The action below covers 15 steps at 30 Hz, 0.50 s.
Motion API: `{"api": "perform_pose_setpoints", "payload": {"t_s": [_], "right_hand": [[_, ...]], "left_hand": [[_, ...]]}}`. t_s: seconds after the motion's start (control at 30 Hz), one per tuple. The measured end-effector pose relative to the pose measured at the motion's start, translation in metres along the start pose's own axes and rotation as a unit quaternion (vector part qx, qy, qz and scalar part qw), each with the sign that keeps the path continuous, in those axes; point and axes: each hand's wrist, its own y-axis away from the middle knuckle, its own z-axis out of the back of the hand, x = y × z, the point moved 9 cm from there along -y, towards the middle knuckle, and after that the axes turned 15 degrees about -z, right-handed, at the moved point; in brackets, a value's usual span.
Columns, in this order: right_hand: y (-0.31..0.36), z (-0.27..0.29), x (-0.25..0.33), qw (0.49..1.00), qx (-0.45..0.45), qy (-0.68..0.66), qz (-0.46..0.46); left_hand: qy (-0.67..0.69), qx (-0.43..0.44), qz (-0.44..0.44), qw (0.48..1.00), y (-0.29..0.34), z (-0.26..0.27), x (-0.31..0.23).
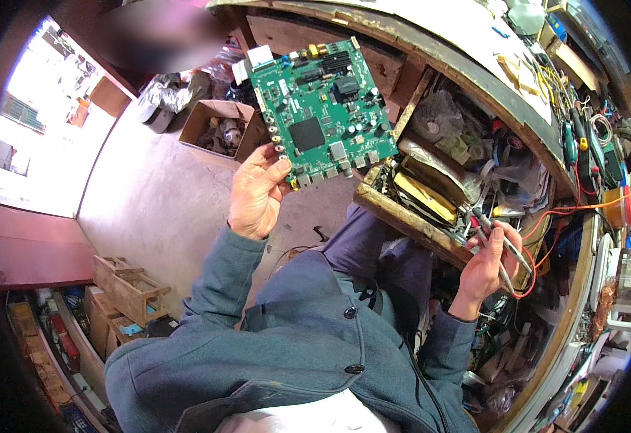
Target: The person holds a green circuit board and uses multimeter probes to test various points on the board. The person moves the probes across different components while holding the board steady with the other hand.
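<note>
A green circuit board [297, 108] is raised in front of me, tilted, its component side showing. My left hand [256, 198] pinches its lower left corner between thumb and fingers, beside a row of round sockets. My right hand [490, 268] is closed round a pair of test probes [483, 222] with grey and red parts. Red-orange leads [546, 213] run from them toward the bench at the right. The probes are over the open drawer, apart from the board. Some of the right hand's fingers are hidden behind the probes.
An open wooden drawer [384, 203], full of bags and parts, juts out below the bench [474, 54]. Screwdrivers [569, 144] and cables crowd the right side. A cardboard box [204, 153] and a wooden crate [142, 292] are on the floor at the left.
</note>
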Motion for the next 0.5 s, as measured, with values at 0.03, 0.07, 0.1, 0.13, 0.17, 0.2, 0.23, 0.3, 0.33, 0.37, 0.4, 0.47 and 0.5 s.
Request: {"api": "perform_pose_setpoints", "payload": {"t_s": [0.03,0.07,0.1,0.13,0.17,0.2,0.23,0.3,0.33,0.37,0.4,0.47,0.5], "right_hand": [[0.000,0.001,-0.001,1.000,-0.001,0.002,0.003],[0.000,0.002,-0.002,1.000,-0.003,0.003,0.007],[-0.001,0.001,-0.002,1.000,-0.002,0.004,0.009],[-0.001,0.001,-0.002,1.000,-0.002,0.004,0.010],[-0.001,0.000,-0.002,1.000,-0.002,0.005,0.011],[-0.001,0.000,-0.002,1.000,-0.002,0.006,0.011],[0.000,-0.001,-0.001,1.000,-0.003,0.007,0.011],[0.000,-0.002,-0.001,1.000,-0.003,0.008,0.009],[0.000,-0.003,0.000,1.000,-0.004,0.008,0.009],[0.000,-0.004,0.001,1.000,-0.004,0.008,0.009],[0.000,-0.003,0.000,1.000,-0.007,0.007,0.006],[0.000,0.000,-0.003,1.000,-0.012,0.007,0.002],[0.000,0.000,-0.002,1.000,-0.013,0.008,0.002]], "left_hand": [[-0.010,0.003,-0.004,1.000,0.000,-0.001,-0.002],[-0.019,0.006,-0.007,1.000,0.000,-0.002,-0.004],[-0.029,0.009,-0.010,0.999,-0.001,-0.005,-0.005],[-0.035,0.008,-0.016,0.999,-0.001,-0.006,-0.008],[-0.042,0.007,-0.021,0.999,-0.001,-0.009,-0.010],[-0.049,0.006,-0.026,0.998,-0.002,-0.011,-0.012],[-0.052,0.013,-0.040,0.998,-0.002,-0.013,-0.014],[-0.060,0.025,-0.067,0.996,-0.004,-0.017,-0.018],[-0.074,0.033,-0.084,0.993,-0.006,-0.018,-0.020],[-0.088,0.041,-0.100,0.990,-0.007,-0.018,-0.021],[-0.101,0.048,-0.117,0.987,-0.009,-0.019,-0.024],[-0.146,0.065,-0.142,0.977,-0.009,-0.023,-0.028],[-0.169,0.073,-0.154,0.971,-0.009,-0.025,-0.031]]}}
